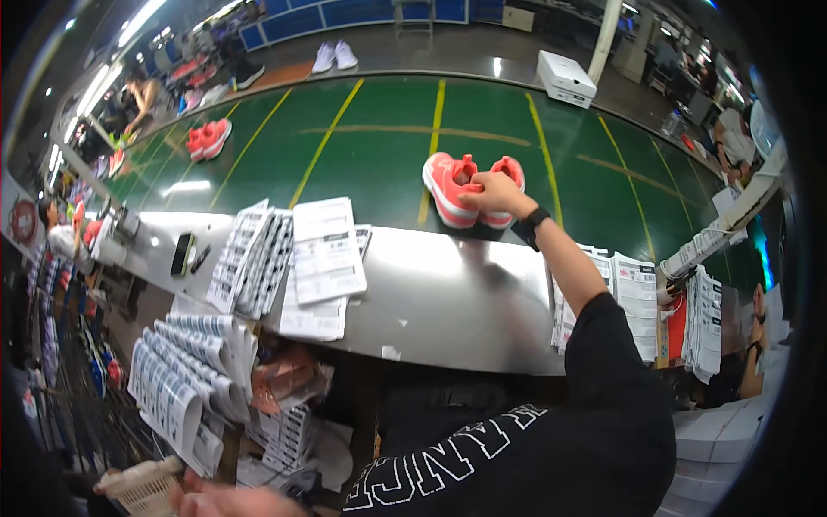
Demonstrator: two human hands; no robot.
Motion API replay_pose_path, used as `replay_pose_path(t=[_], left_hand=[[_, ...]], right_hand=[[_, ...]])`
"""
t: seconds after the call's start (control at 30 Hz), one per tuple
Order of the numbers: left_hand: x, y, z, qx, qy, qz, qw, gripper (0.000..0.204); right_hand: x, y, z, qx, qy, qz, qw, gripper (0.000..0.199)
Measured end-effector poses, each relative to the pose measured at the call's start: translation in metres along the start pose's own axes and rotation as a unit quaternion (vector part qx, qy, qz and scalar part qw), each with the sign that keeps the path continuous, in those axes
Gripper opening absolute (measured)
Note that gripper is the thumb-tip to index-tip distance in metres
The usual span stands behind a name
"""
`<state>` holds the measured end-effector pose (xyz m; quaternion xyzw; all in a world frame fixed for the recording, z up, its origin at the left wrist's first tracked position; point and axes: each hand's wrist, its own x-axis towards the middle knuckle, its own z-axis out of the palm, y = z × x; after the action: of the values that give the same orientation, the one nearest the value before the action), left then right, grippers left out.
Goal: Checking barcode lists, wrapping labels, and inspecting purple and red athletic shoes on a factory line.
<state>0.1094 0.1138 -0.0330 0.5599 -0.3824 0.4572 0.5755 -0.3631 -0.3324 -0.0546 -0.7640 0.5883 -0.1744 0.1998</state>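
A pair of coral-pink sneakers (pixel 445 191) with white soles stands on the near edge of the green conveyor belt (pixel 379 172). My right hand (pixel 496 191), with a dark band on its wrist, reaches out over the steel table and grips the sneakers at their collars. The fingers are bent at the shoe openings, and the tips are partly hidden there. At the lower left edge my left hand (pixel 237 501) is smeared by motion, so its fingers cannot be made out. It is beside a cream plastic basket (pixel 148 487).
Printed sheets (pixel 327 250) lie in stacks on the steel table (pixel 431 314). More folded sheets (pixel 177 379) hang at the left. A phone (pixel 182 254) lies farther left. Other coral sneakers (pixel 208 140) ride the belt; a white shoebox (pixel 566 77) stands at its far side. People work both sides.
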Motion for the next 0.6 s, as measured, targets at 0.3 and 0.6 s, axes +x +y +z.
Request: replay_pose_path(t=[0.3,0.6], left_hand=[[-0.108,0.22,0.205,-0.328,-0.745,-0.212,0.54,0.075],[-0.122,0.238,0.213,-0.3,-0.785,-0.092,0.533,0.082]], right_hand=[[-0.234,-0.092,0.019,0.037,0.037,-0.248,0.967,0.033],[-0.281,-0.067,0.005,0.135,0.286,0.061,0.947,0.051]])
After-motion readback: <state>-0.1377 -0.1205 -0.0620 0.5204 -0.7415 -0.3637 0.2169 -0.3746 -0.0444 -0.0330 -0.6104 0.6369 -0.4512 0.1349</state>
